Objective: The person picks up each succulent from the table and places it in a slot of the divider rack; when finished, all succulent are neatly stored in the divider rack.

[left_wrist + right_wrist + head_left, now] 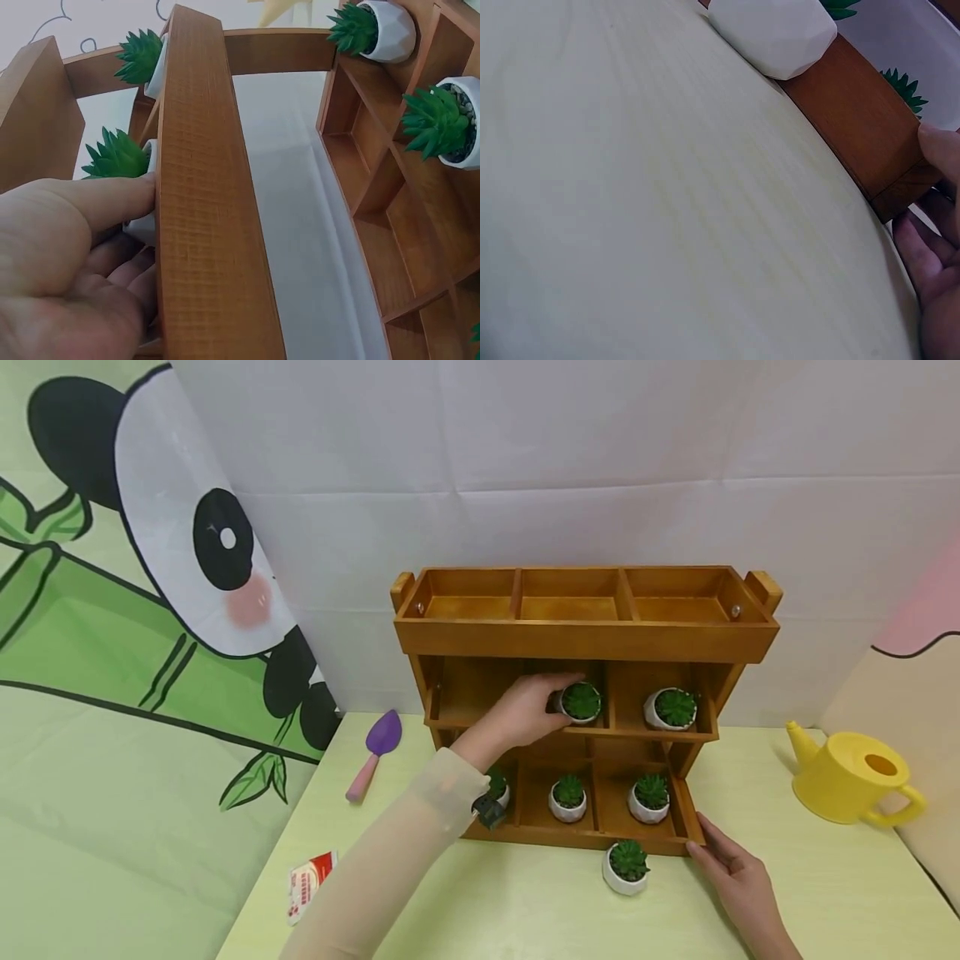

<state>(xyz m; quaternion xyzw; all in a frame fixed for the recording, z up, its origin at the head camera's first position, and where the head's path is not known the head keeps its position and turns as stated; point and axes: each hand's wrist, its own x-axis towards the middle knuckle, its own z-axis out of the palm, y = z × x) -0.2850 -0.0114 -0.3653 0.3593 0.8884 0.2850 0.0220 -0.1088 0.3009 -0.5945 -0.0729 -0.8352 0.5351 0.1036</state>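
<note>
A three-tier brown wooden shelf (585, 641) stands against the white backdrop, its tiers split into compartments. In the middle tier's central compartment, my left hand (527, 708) holds a small potted succulent (581, 702) by its white pot, thumb and fingers around the sides. The left wrist view shows the thumb by this succulent (118, 156), behind the front board (214, 187); the fingers are partly hidden. My right hand (738, 878) grips the shelf's lower right front corner, thumb on the front. In the right wrist view that corner (896, 187) sits between thumb and fingers.
Another potted succulent (672, 708) is in the middle tier's right compartment. Three more stand in the bottom tier, and one succulent (626, 867) is on the table before it. A purple trowel (383, 734) and red-white packet (310, 885) lie left; a yellow watering can (847, 781) stands right.
</note>
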